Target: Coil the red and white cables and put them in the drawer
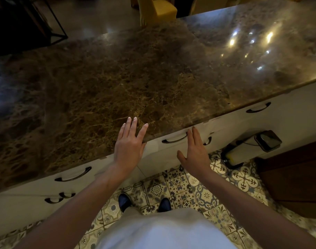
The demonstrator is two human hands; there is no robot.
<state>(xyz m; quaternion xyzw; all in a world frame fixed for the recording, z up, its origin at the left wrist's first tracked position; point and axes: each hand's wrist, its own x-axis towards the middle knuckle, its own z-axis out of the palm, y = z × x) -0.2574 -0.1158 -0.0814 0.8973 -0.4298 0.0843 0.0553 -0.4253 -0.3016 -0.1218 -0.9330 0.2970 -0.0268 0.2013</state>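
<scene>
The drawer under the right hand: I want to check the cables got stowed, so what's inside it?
Its contents cannot be seen. The drawer is shut, showing only its white front and dark handle. No cables show on the counter.

A white, flat-fronted drawer (164, 150) with a dark, curved metal pull handle (174, 140) sits shut beneath the front edge of a polished brown marble countertop (117, 83), its face flush with the neighbouring white fronts. The handle lies level across the upper part of the drawer face, close under the stone's lip, its right end just beside the fingertips of the right hand (194, 151), which is spread flat before the drawer front. Neither the red nor the white cable shows anywhere in the head view.
</scene>
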